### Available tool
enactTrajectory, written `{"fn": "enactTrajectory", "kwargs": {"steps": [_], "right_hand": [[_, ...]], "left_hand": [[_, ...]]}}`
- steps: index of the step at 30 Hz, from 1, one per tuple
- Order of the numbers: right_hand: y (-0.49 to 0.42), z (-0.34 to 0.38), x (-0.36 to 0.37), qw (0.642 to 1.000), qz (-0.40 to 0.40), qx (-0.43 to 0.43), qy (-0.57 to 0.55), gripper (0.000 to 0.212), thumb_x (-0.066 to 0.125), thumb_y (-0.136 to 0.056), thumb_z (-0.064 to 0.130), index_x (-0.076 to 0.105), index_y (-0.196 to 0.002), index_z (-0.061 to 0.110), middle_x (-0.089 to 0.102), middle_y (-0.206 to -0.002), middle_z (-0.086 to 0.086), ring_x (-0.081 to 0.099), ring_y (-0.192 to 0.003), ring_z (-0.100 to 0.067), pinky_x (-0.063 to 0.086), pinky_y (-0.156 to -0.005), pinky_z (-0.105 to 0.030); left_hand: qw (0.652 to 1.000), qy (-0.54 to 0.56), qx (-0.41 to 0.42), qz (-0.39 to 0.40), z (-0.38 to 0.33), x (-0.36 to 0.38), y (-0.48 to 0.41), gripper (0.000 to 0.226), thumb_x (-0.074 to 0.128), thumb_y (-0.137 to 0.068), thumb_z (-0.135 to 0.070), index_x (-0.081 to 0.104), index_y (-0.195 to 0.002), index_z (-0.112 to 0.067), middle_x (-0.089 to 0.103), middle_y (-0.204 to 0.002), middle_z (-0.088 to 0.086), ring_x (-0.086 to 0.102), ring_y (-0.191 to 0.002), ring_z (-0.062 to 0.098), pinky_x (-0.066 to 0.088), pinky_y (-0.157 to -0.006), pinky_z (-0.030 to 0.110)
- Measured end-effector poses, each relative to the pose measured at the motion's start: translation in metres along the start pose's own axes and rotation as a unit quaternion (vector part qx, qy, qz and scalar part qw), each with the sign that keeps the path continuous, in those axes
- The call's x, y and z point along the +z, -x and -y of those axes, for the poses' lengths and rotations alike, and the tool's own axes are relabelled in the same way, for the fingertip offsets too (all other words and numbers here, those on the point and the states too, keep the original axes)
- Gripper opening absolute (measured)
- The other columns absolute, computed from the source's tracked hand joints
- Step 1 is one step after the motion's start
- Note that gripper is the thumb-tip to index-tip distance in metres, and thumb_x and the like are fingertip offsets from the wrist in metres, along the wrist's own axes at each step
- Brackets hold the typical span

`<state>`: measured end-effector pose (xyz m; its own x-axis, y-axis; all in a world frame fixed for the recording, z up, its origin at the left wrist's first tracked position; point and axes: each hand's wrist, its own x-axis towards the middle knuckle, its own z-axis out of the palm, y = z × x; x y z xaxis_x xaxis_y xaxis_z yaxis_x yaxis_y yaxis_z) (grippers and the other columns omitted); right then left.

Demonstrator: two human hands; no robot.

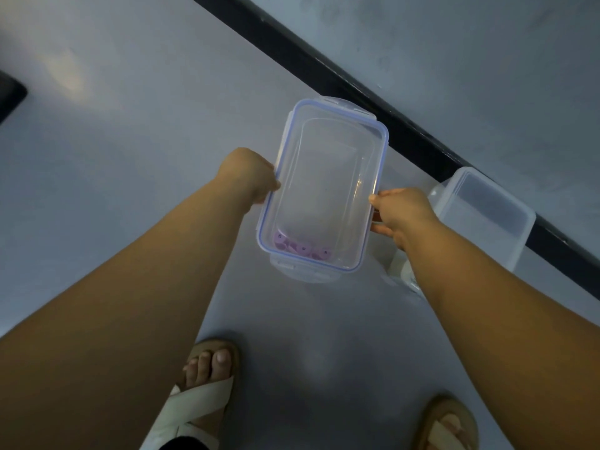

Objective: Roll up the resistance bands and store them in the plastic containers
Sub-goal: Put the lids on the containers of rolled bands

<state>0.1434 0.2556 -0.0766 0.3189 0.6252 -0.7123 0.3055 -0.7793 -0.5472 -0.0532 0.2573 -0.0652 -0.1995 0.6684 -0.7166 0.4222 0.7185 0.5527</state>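
Observation:
I hold a clear plastic container (pixel 328 177) with a blue-sealed lid above the floor, tilted toward me. My left hand (pixel 250 175) grips its left long edge and my right hand (pixel 401 214) grips its right long edge. Several rolled purple resistance bands (pixel 300 247) lie against the container's near end. A second clear container (pixel 483 216) sits on the floor to the right, next to the wall.
A black skirting strip (pixel 373 102) runs diagonally along the base of the wall behind the containers. My two feet in pale sandals (pixel 194 394) stand on the grey floor below. A dark object (pixel 8 95) shows at the left edge.

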Motion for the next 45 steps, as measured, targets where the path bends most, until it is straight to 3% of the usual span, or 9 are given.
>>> {"fn": "enactTrajectory", "kwargs": {"steps": [4,9,15,22,28,33,38,42,45], "right_hand": [[-0.009,0.007,-0.002,0.997,-0.003,-0.028,0.065,0.013,0.052,-0.086,-0.003,0.064,-0.090,0.002,0.065,-0.102,-0.021,0.064,-0.096,-0.036,0.055,-0.084,-0.043],[-0.023,0.027,-0.005,0.993,-0.031,-0.072,0.092,0.016,0.053,-0.082,-0.004,0.068,-0.083,0.003,0.069,-0.096,-0.021,0.066,-0.091,-0.035,0.054,-0.086,-0.048],[-0.024,0.029,-0.007,0.997,-0.025,-0.063,0.037,0.013,0.058,-0.089,0.006,0.065,-0.100,0.005,0.066,-0.102,-0.016,0.065,-0.097,-0.030,0.051,-0.091,-0.044],[-0.023,0.032,-0.007,0.999,-0.005,-0.045,0.016,0.022,0.053,-0.092,0.005,0.062,-0.112,0.005,0.063,-0.094,-0.009,0.064,-0.089,-0.022,0.055,-0.081,-0.035],[-0.024,0.035,-0.011,0.999,0.032,-0.013,-0.015,0.026,0.050,-0.094,0.004,0.058,-0.117,0.008,0.062,-0.094,-0.008,0.061,-0.080,-0.017,0.052,-0.056,-0.025],[-0.030,0.026,-0.003,0.994,-0.021,-0.079,0.069,0.017,0.047,-0.094,0.007,0.063,-0.100,0.007,0.066,-0.094,-0.015,0.064,-0.091,-0.029,0.055,-0.081,-0.041],[-0.020,-0.004,0.003,0.931,-0.090,-0.245,0.256,0.026,0.046,-0.094,0.012,0.051,-0.118,0.006,0.045,-0.133,-0.016,0.051,-0.102,-0.027,0.040,-0.087,-0.030],[0.019,-0.051,0.011,0.836,0.018,-0.418,0.354,0.067,0.058,-0.090,0.030,0.026,-0.145,0.011,0.013,-0.156,-0.009,0.009,-0.144,-0.025,0.005,-0.113,-0.026],[0.026,-0.081,0.018,0.770,0.053,-0.448,0.450,0.083,0.052,-0.085,0.054,0.017,-0.147,0.012,0.004,-0.157,-0.007,-0.007,-0.144,-0.024,-0.003,-0.113,-0.032]], "left_hand": [[0.999,-0.031,0.017,0.007,-0.004,0.004,-0.013,0.042,0.058,-0.087,-0.001,0.053,-0.128,-0.010,0.060,-0.110,0.018,0.062,-0.097,0.034,0.054,-0.084,0.046],[0.994,-0.099,0.045,-0.031,-0.024,0.003,-0.021,0.018,0.063,-0.086,-0.017,0.060,-0.096,-0.003,0.059,-0.103,0.018,0.061,-0.103,0.037,0.051,-0.090,0.042],[0.999,0.005,0.040,-0.025,-0.025,0.006,-0.028,0.042,0.064,-0.087,-0.016,0.055,-0.127,-0.003,0.057,-0.106,0.017,0.058,-0.096,0.032,0.048,-0.095,0.042],[0.995,0.100,-0.002,0.016,-0.027,0.003,-0.026,0.034,0.059,-0.091,-0.010,0.057,-0.125,-0.012,0.052,-0.103,0.008,0.051,-0.092,0.022,0.046,-0.081,0.029],[0.993,0.119,-0.011,0.016,-0.025,0.005,-0.029,0.030,0.056,-0.092,-0.010,0.057,-0.122,-0.010,0.054,-0.086,0.004,0.052,-0.074,0.016,0.043,-0.079,0.027],[0.992,0.116,0.023,-0.048,-0.010,0.010,-0.033,0.038,0.069,-0.084,-0.018,0.062,-0.121,-0.012,0.062,-0.101,0.007,0.060,-0.089,0.026,0.051,-0.088,0.035],[0.972,0.079,0.122,-0.185,0.029,0.032,-0.014,0.035,0.070,-0.081,-0.020,0.064,-0.115,-0.015,0.063,-0.105,0.001,0.061,-0.095,0.015,0.044,-0.084,0.022],[0.953,0.021,0.249,-0.173,0.075,0.043,0.019,0.040,0.066,-0.082,-0.007,0.061,-0.122,-0.012,0.056,-0.116,0.003,0.058,-0.104,0.021,0.047,-0.091,0.024],[0.968,0.149,0.160,-0.119,0.093,0.045,0.036,0.047,0.068,-0.082,-0.005,0.057,-0.126,-0.017,0.059,-0.107,-0.006,0.059,-0.090,0.010,0.046,-0.080,0.011]]}}
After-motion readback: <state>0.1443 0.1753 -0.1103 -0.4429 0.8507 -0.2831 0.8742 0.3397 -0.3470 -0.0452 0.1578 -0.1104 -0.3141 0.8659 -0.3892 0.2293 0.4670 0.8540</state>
